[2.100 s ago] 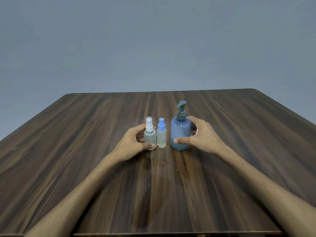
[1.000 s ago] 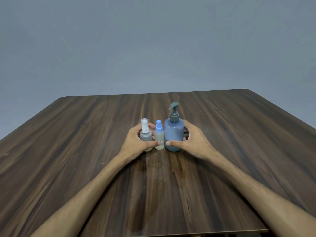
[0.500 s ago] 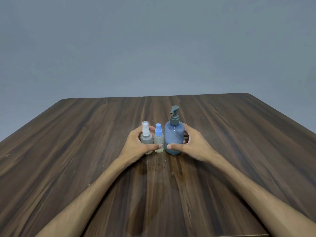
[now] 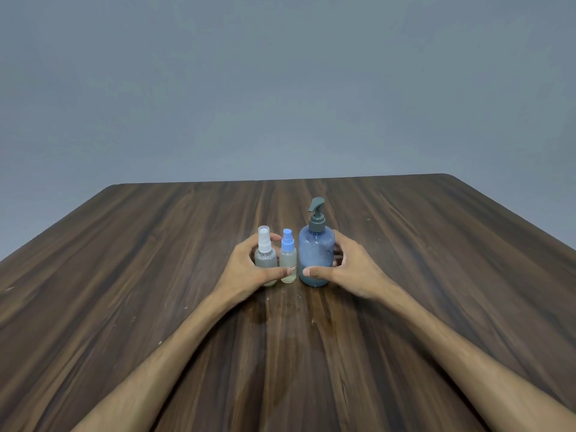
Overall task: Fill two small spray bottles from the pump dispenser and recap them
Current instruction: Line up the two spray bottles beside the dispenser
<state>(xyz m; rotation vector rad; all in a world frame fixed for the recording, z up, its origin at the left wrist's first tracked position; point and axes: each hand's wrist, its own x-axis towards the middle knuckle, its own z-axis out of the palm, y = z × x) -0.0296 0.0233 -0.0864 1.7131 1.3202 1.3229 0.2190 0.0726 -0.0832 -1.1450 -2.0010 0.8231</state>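
Capped spray bottles [image 4: 266,255] beside blue pump dispenser [image 4: 316,257], pale liquid inside.

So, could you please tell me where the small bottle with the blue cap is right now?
In the head view, the blue-capped bottle stands upright mid-table, between the clear-capped bottle on its left and the pump dispenser on its right.

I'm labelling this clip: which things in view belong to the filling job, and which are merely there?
Job:
- white-capped spray bottle, gripped by the left hand
- blue-capped spray bottle
- blue pump dispenser, gripped by the right hand

Merely there:
- wooden table
- grey wall
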